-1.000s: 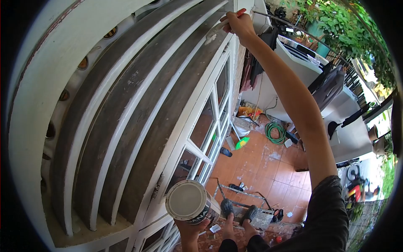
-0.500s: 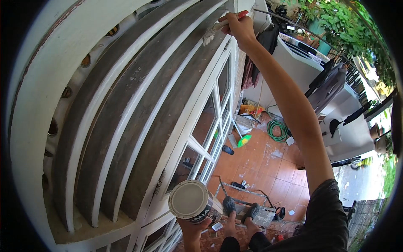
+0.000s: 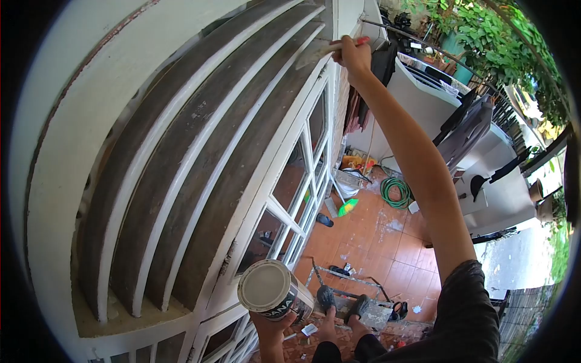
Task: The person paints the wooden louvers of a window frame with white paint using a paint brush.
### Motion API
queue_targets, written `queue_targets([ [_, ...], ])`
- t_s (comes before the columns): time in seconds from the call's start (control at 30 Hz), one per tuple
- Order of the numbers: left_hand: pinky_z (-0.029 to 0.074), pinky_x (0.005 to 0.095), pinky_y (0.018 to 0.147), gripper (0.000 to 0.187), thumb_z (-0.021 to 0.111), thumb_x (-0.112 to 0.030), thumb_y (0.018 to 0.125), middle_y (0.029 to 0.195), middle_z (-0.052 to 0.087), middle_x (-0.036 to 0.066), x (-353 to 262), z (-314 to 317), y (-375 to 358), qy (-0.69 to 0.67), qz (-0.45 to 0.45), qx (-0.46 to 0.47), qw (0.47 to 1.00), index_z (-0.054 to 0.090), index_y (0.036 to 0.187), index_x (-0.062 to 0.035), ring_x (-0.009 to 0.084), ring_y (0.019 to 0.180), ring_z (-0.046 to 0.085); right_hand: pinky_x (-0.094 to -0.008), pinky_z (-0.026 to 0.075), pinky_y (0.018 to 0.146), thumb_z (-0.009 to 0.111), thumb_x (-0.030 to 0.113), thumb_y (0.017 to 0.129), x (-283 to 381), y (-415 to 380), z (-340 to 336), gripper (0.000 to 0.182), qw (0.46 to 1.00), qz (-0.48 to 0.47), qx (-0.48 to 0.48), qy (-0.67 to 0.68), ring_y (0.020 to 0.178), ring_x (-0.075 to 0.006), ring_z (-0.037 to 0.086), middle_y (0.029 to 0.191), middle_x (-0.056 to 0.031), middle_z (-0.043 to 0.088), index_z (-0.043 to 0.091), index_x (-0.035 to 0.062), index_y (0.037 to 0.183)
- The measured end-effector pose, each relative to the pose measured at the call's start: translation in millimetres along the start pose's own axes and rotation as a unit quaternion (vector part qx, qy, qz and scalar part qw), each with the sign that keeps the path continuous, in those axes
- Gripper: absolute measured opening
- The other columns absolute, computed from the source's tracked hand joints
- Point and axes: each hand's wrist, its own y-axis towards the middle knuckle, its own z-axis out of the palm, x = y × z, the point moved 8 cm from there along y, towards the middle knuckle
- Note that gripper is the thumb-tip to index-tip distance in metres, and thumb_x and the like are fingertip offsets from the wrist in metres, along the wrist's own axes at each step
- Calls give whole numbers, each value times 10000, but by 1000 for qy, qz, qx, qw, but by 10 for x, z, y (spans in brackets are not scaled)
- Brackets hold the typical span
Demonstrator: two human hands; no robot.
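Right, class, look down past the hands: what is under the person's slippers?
A paint-spattered platform shows around the slippers, with tiled floor lower down. Whatever lies directly beneath the soles is covered.

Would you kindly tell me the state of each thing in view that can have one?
Red-tipped paintbrush: held in the right hand, bristles at the grey curved slats.
Round paint can with black label: held in the left hand; open or lidded, I cannot tell.
Green hose: coiled.
Green-and-yellow broom head: down on the floor.
Orange tiled floor: marked with pale spots.
Dark slippers: worn.
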Motion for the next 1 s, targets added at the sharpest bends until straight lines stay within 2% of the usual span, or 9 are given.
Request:
queue_targets([
  [0.07,575,340,862,1013,951,-172,527,1185,560,120,-95,49,-25,-10,26,-1,1000,384,1351,-7,207,1034,618,-254,430,475,541,209,877,-12,8,-162,314,998,-2,-55,-1,484,-135,549,608,-90,625,706,-56,839],
  [0.23,545,324,879,995,954,-196,532,1178,568,114,-58,-91,-84,12,40,3,999,406,1339,0,201,1018,616,-252,438,481,549,205,880,34,-52,-58,301,996,-23,-83,-4,514,-132,591,617,-87,642,706,-51,864],
  [0.27,539,322,883,993,955,-202,532,1176,570,112,-74,-84,-97,15,31,1,999,410,1337,1,200,1015,616,-289,505,530,559,206,864,48,-82,28,287,998,-29,-53,9,552,-178,659,625,-119,665,714,-34,841],
  [0.4,566,317,832,951,945,-153,546,1154,575,110,-55,-105,-118,8,24,5,1000,421,1324,-1,193,997,625,-284,465,508,550,240,890,28,-313,269,323,998,-49,32,-12,515,-134,606,639,-115,658,719,-29,834],
  [0.5,585,310,785,921,934,-107,556,1129,582,108,-93,-23,-113,-16,11,12,1000,425,1316,-3,188,959,638,-273,462,509,541,228,904,167,-805,370,322,984,-55,169,18,525,-121,597,626,-97,644,715,-32,828],
  [0.67,592,309,764,907,931,-86,553,1099,592,102,-104,-20,-110,-5,10,20,1000,434,1307,-9,187,916,649,-267,469,501,537,186,900,304,-475,17,291,996,-83,18,35,523,-122,601,620,-94,645,713,-34,826],
  [0.77,589,311,766,908,930,-81,550,1100,592,100,-64,-64,-124,-25,8,13,1000,436,1308,-15,191,921,648,-271,467,476,532,172,894,215,-294,-11,283,997,-52,-58,14,499,-136,607,613,-101,651,713,-37,835],
  [0.97,580,310,790,946,939,-105,536,1144,577,102,-86,-71,-90,-31,17,-1,999,425,1325,-17,199,986,630,-258,417,438,524,161,887,108,-817,334,277,993,-6,84,78,473,-141,574,597,-109,632,705,-42,832],
  [1.0,546,350,863,992,942,-132,530,1179,562,100,-71,-76,-87,-16,3,3,1000,397,1351,-25,213,1039,610,-256,404,433,522,159,886,153,-929,358,277,989,9,112,94,468,-139,564,593,-108,627,704,-41,829],
])
